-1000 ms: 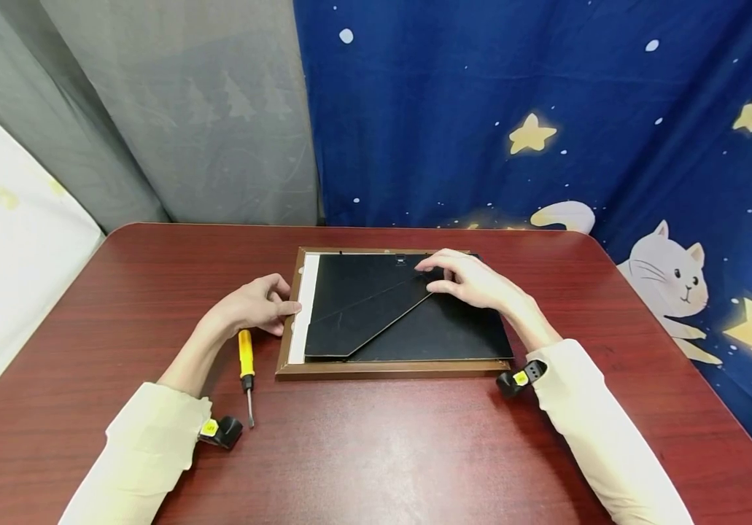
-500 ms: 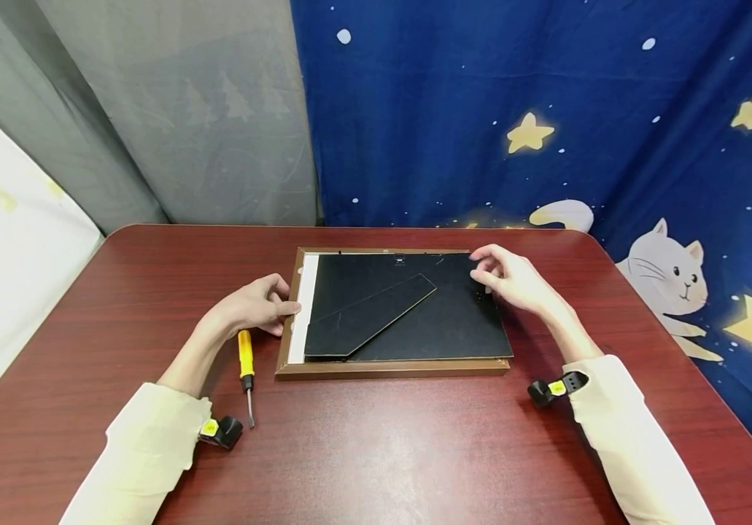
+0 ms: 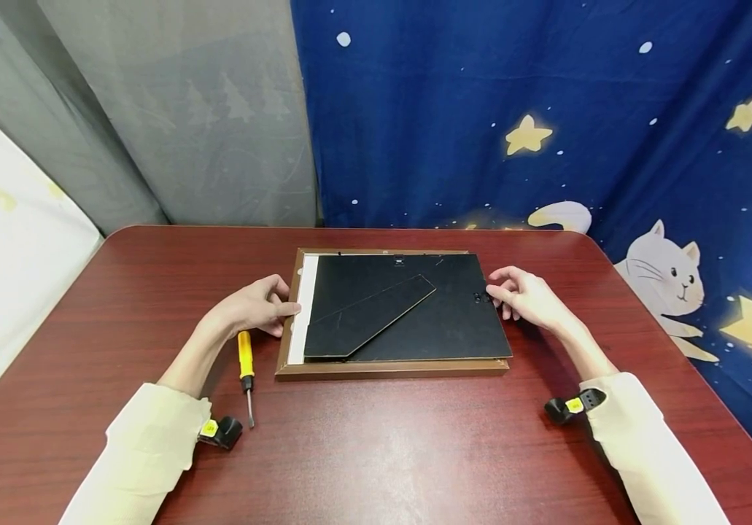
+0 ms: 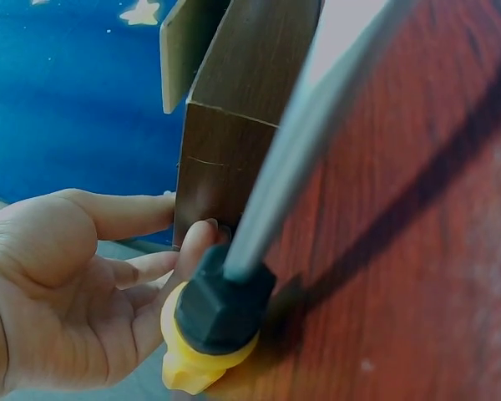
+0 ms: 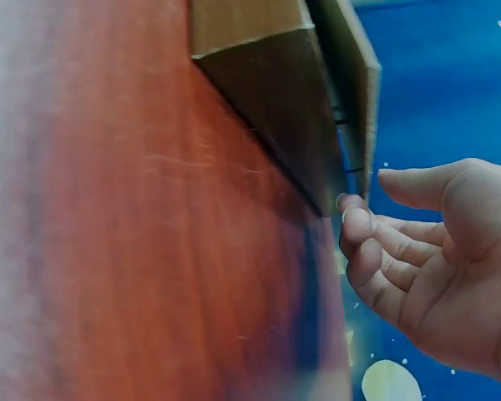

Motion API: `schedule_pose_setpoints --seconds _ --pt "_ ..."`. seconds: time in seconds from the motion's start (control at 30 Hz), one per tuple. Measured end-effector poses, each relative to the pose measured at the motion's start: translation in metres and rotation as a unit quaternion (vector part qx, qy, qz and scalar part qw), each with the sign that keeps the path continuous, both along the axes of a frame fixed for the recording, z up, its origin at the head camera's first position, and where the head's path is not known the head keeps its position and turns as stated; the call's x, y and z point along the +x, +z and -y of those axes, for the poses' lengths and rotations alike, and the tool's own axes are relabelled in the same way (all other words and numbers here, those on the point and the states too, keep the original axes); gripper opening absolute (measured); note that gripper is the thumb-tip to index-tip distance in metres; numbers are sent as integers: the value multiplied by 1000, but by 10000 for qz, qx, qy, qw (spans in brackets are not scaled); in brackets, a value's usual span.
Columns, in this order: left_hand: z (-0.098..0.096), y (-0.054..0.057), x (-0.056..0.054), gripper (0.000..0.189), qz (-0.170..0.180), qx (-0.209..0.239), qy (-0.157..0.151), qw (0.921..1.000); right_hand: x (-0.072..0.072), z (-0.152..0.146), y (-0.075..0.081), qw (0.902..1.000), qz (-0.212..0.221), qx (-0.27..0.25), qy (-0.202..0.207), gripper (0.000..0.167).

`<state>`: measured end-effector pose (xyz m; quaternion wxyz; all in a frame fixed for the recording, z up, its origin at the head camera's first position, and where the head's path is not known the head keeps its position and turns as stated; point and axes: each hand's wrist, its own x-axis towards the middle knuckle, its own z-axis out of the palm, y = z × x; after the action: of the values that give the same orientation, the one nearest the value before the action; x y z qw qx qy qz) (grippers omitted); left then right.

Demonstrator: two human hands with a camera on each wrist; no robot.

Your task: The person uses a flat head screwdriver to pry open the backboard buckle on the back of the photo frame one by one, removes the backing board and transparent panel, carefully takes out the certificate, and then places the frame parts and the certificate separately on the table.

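A brown picture frame [image 3: 389,370] lies face down on the table. Its black backing board [image 3: 454,328], with a folded easel leg [image 3: 369,317], sits shifted to the right, overhanging the frame's right side. A white strip [image 3: 303,306] shows along the left. My left hand [image 3: 257,302] grips the frame's left side, thumb on top and fingers against the outer edge. My right hand [image 3: 528,295] is at the backing board's right edge, thumb at its upper face and curled fingertips [image 5: 359,221] just beneath. In the right wrist view the board stands slightly raised off the frame.
A screwdriver [image 3: 246,357] with a yellow handle lies left of the frame, close to my left wrist. The dark red wooden table [image 3: 382,452] extends around the frame. Behind it hang a grey curtain [image 3: 218,109] and a blue one with stars [image 3: 428,109].
My right hand has moved from the easel leg's tip rightward and down to the backing board's right edge. The left hand, frame and screwdriver have stayed in place.
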<state>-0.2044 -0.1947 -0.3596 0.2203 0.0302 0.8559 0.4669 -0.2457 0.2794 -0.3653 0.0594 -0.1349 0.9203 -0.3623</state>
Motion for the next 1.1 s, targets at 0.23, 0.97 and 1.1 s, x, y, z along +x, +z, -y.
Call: schedule_pose_setpoints --seconds 0.23,0.97,1.1 --pt "0 -3 -2 36 -69 -16 -93 9999 1 7 -3 9996 262 -136 16 41" --pt "2 1 6 46 -229 18 -247 9994 0 13 -7 9314 1435 -3342 108 18" --pt "3 0 6 46 -217 59 -230 9995 3 11 -5 9056 1454 -3974 268 14"
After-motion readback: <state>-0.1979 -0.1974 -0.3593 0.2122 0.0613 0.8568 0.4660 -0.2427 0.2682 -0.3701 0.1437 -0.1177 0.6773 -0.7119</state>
